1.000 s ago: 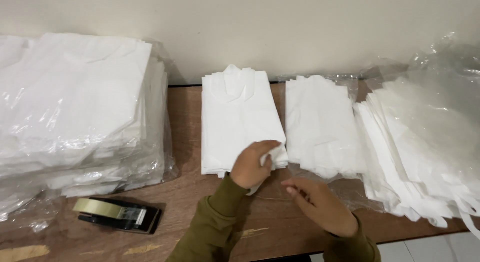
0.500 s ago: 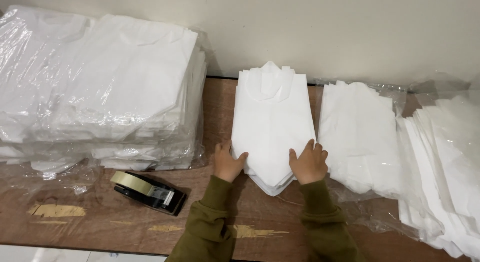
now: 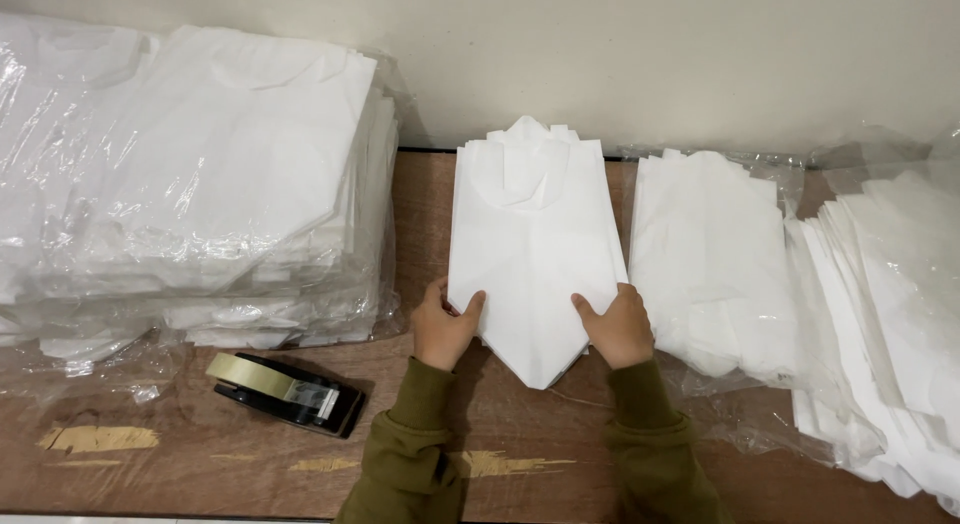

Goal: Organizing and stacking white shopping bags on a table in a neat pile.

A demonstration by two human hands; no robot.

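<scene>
the stack of white paper bags [image 3: 535, 249] lies flat in the middle of the wooden tabletop [image 3: 420, 454], its near end folded to a point and its far end by the wall. the left hand [image 3: 443, 327] and right hand [image 3: 617, 326] each pinch a lower corner, thumbs on top. how many bags it holds is hard to tell. a plastic-wrapped pile [image 3: 180, 174] on the left is cut off by the frame.

This looks like a small packing workshop. A worn wooden worktop [image 3: 250, 464] stands against a plain wall. Left of the fingers [image 3: 470, 306] lie plastic-wrapped bundles of white bags [image 3: 190, 174] and a tape dispenser [image 3: 285, 392]; more loose stacks of white bags [image 3: 715, 254] lie to their right.
</scene>
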